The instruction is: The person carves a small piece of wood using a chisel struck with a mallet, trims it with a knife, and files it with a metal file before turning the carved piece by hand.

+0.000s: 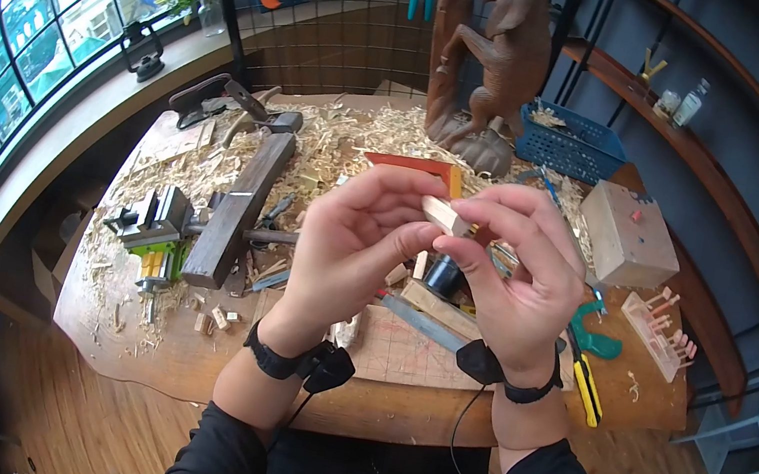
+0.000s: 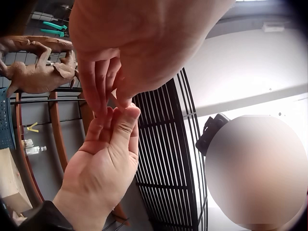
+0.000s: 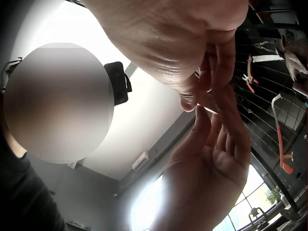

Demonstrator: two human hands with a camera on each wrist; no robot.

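Observation:
A small pale wooden block is held up over the workbench between both hands. My left hand pinches its left end with thumb and fingertips. From the other side, my right hand grips the block's right end between thumb and fingers. In the left wrist view the left hand hangs above the right hand, their fingertips meeting. Fingers mostly hide the block in both wrist views. Beneath the hands lie a flat blade and a wooden strip.
A vise and a long wooden plane stand at left among shavings. Behind are a carved animal statue and a blue basket. To the right sit a wooden box, a green-handled tool and a yellow utility knife.

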